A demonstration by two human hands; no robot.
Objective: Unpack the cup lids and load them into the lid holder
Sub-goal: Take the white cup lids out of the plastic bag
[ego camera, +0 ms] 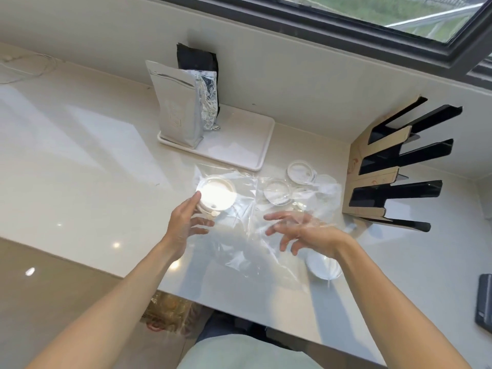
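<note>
A stack of white cup lids (217,194) stands on the counter inside a crumpled clear plastic bag (239,235). My left hand (186,225) is at the stack's left side, fingers spread, one fingertip touching it. My right hand (300,233) hovers with fingers spread, and the clear film lies over it. Two clear lids (277,194) (300,170) lie beyond the bag. Under my right wrist rests one white lid (323,265). The lid holder (394,166), black slots with cardboard dividers, stands at the right with its slots showing no lids.
A white tray (239,145) behind the bag carries a white pouch (178,107), a foil pouch and a black pouch against the wall. A dark phone (484,302) lies at the right edge. The counter's front edge runs below my forearms.
</note>
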